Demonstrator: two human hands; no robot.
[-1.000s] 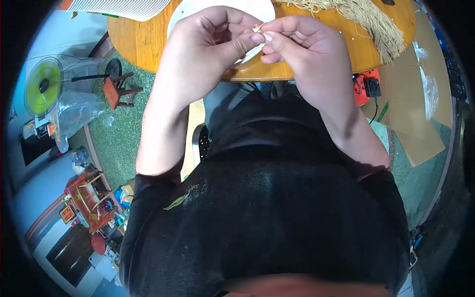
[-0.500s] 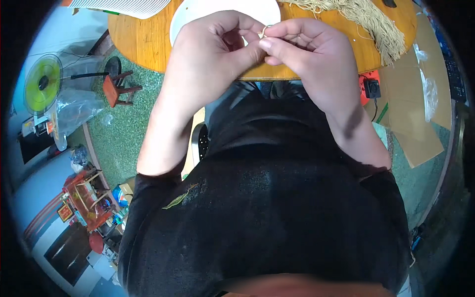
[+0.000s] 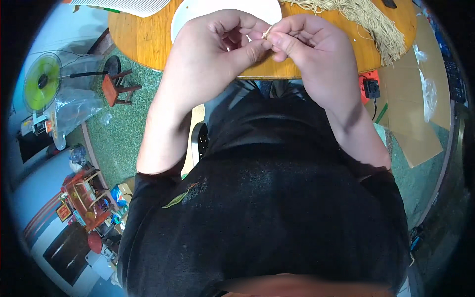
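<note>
Between the fingertips of both hands is a short piece of thin beige cord (image 3: 267, 32), bent or knotted where it shows. My left hand (image 3: 208, 52) pinches it from the left with thumb and fingers closed. From the other side my right hand (image 3: 316, 54) grips the cord between thumb and forefinger. Both hands are raised over the near edge of the wooden table, in front of a white round plate (image 3: 198, 7). A bundle of beige cords (image 3: 368, 29) lies on the table to the right of my hands. Most of the held cord is hidden by my fingers.
The round wooden table (image 3: 141, 42) has a white ribbed tray (image 3: 138, 6) at its far left. On the floor are a small wooden stool (image 3: 116, 89) and a green fan (image 3: 43, 81) to the left. Flattened cardboard (image 3: 408, 109) and a red power strip (image 3: 370, 86) are at right.
The fingertips of both hands have shifted slightly to the right, and the right thumb has slid along the cord. A little more of the cord shows above the fingers.
</note>
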